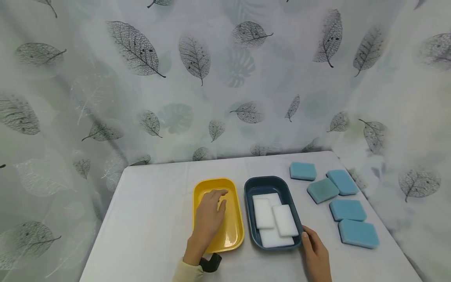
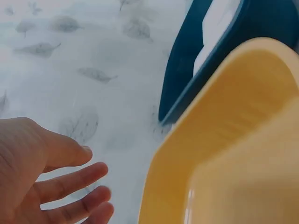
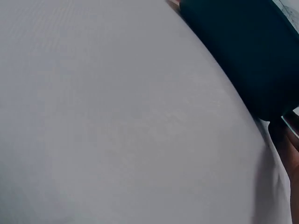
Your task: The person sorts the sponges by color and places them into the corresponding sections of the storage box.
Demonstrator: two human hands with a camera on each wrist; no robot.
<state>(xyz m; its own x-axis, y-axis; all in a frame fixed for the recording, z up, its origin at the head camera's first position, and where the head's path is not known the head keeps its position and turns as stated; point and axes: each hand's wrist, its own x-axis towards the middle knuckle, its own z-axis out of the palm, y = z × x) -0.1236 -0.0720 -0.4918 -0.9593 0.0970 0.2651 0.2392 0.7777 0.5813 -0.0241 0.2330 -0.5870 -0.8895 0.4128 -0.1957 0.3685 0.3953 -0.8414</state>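
My left hand [image 1: 210, 213] is over the yellow tray [image 1: 240, 229], its fingers loosely spread and holding nothing. The left wrist view shows the same hand [image 2: 60, 182] apart from the yellow tray [image 2: 163, 172]. To the right stands a dark blue tray [image 1: 248, 211]. Several white sponges lie in it, two of them, a left one [image 1: 263, 213] and a right one [image 1: 285, 220], on top of others. My right hand [image 1: 316, 250] pinches the blue tray's near right corner between thumb and fingers. At the edge of the right wrist view, its fingers [image 3: 280, 135] meet that tray.
Several blue sponges lie right of the dark tray, among them a far one [image 1: 303, 171], a greener one [image 1: 322, 190] and a near one [image 1: 358, 233]. The white table [image 1: 151, 219] ends at a leaf-patterned curtain [image 1: 218, 98] behind and at the sides.
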